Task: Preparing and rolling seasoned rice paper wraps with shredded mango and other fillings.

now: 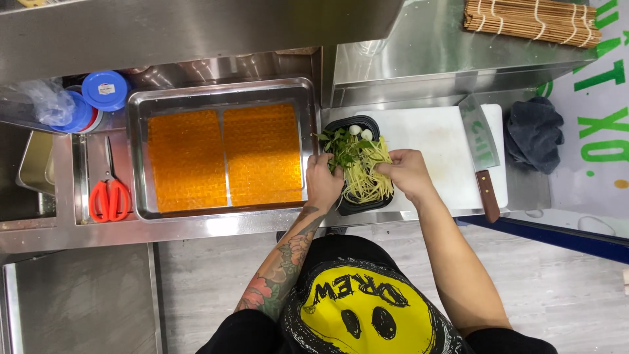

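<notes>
A black rectangular takeaway container (369, 122) sits on the left end of a white cutting board (440, 139). It holds pale yellow-green shredded strips (367, 180), green herb leaves (342, 152) and two small white eggs (360, 132). My left hand (323, 181) rests on the container's left side, fingers in the herbs. My right hand (407, 172) presses on the strips from the right, fingers curled into them.
A steel tray (137, 157) with two orange slabs lies to the left. Red-handled scissors (109, 196) and blue-lidded tubs (105, 90) are further left. A cleaver (480, 147) lies on the board's right, beside a dark cloth (534, 131). A bamboo mat (531, 19) rests on the shelf.
</notes>
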